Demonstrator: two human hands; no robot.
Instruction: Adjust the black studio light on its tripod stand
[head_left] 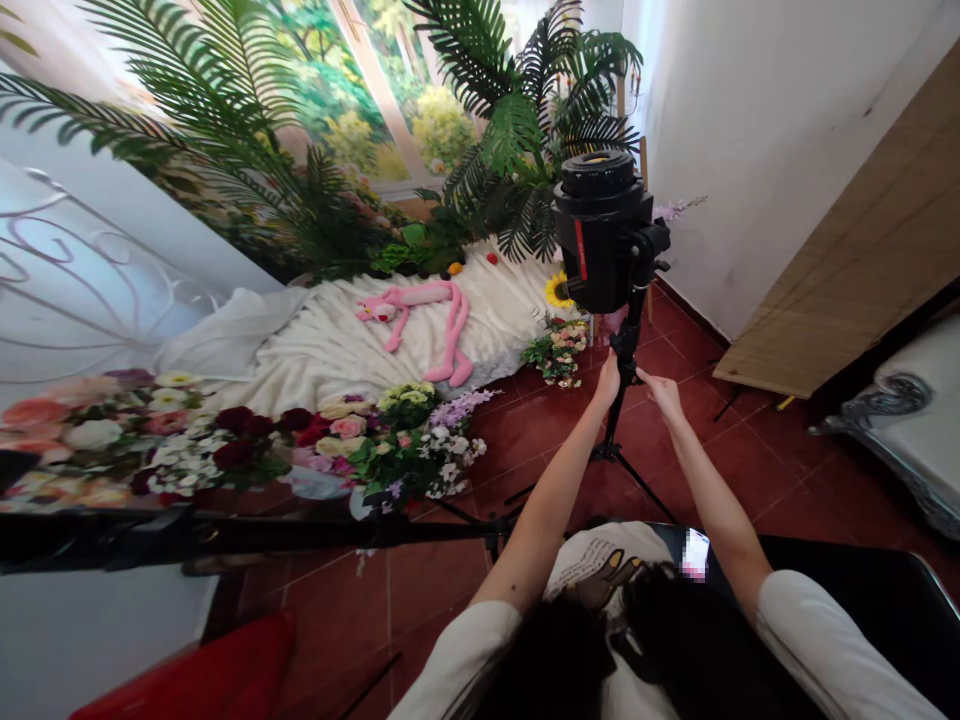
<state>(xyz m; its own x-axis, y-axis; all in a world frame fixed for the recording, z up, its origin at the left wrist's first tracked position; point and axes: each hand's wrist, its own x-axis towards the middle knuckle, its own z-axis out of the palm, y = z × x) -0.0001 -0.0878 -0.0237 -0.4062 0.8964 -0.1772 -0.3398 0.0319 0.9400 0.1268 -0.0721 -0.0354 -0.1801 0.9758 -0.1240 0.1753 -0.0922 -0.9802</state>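
Observation:
A black studio light [596, 255] sits upright on top of a black light stand [614, 425], whose legs spread over the floor. My left hand [610, 378] is closed round the stand's pole, just under the light's mount. On the pole's right side, my right hand [661, 392] has its fingertips on a small tightening knob [640, 376]. Its thumb and fingers look pinched there, partly hidden by the hand itself.
A pink plush toy [427, 297] lies on a white draped cloth [315, 345]. Artificial flowers [409, 435] line its front, with palm leaves [517, 130] behind. A black horizontal pole [262, 535] crosses at left. A wooden panel [832, 240] leans at right; a lit phone [695, 553] lies near me.

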